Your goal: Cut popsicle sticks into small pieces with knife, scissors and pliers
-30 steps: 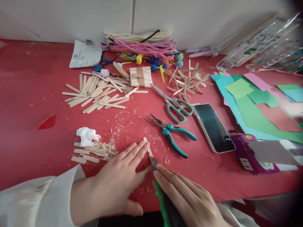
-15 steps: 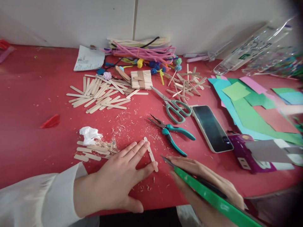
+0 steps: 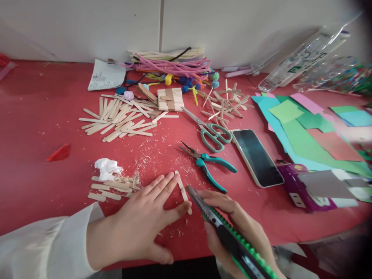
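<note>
My left hand (image 3: 142,219) lies flat on the table, its fingers stretched out. Two of its fingertips touch one popsicle stick (image 3: 183,192) near both ends, and a notch-like rough spot shows along the stick's edge. My right hand (image 3: 232,221) is wrapped round a green and black utility knife (image 3: 229,236). The knife's tip is close to the middle of the stick; whether it touches I cannot tell. Wood shavings (image 3: 177,230) lie around the stick. Left of my left hand are several short cut sticks (image 3: 112,188) beside crumpled white tissue (image 3: 107,168).
Pliers (image 3: 207,164), scissors (image 3: 213,133) and a phone (image 3: 258,159) lie beyond my right hand. Farther back are a pile of popsicle sticks (image 3: 119,118), a bundle of sticks (image 3: 171,99), pink pipe cleaners (image 3: 174,64) and coloured paper (image 3: 308,131). A purple object (image 3: 302,188) lies at the right.
My right hand has turned the utility knife and brought its tip left, closer to the stick. My left hand keeps its place on the stick. The view has shifted slightly.
</note>
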Tool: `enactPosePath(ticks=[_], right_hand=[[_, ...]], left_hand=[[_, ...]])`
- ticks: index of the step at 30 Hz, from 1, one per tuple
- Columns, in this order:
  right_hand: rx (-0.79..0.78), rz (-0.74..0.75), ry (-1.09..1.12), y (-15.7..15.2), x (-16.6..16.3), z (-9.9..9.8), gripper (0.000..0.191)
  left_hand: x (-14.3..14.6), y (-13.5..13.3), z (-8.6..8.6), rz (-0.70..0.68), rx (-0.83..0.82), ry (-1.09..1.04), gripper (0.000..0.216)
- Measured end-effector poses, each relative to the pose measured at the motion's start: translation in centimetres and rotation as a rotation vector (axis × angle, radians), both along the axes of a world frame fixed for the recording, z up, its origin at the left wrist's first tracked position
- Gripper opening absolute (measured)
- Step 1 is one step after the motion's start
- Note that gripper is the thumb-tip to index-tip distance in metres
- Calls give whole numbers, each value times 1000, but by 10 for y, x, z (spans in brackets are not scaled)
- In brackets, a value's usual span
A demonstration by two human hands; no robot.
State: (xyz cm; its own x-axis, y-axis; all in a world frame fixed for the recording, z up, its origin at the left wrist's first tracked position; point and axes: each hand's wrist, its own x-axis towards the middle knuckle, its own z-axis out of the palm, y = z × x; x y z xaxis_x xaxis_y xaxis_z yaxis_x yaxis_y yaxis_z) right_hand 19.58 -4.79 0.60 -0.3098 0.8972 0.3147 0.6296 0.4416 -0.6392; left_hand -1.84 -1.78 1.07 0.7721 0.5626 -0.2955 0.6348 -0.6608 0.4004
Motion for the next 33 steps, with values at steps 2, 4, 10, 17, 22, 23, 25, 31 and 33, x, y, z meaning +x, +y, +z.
enactPosePath(ticks=[2,4,10,17,22,23,25,31,33], right_hand=[[15,8,-23,-2,0,0,34],[31,59,-40,-5,-1,-1,33],[57,124,-26,-13,1,-2,29],[31,158,-41,-3,10,8,33],[31,164,-32,-3,10,9,33],[24,161,-29,-3,10,9,33],[8,157,-24,-3,10,10,34],[-9,185,-51,-4,11,11,38],[-18,165,-45,-5,10,11,37]], left_hand=[[0,0,-1,-4,8,-9,106],[-1,0,-2,-3,14,-19,105],[-1,0,-3,20,5,-16,106],[0,-2,-3,23,2,-2,107],[-1,-3,-4,18,-7,-7,106],[-2,-3,-4,16,-7,-11,106],[-2,-2,-4,15,-3,-21,106],[-1,0,-5,14,-11,-20,108],[-1,-1,-5,16,-5,-21,109]])
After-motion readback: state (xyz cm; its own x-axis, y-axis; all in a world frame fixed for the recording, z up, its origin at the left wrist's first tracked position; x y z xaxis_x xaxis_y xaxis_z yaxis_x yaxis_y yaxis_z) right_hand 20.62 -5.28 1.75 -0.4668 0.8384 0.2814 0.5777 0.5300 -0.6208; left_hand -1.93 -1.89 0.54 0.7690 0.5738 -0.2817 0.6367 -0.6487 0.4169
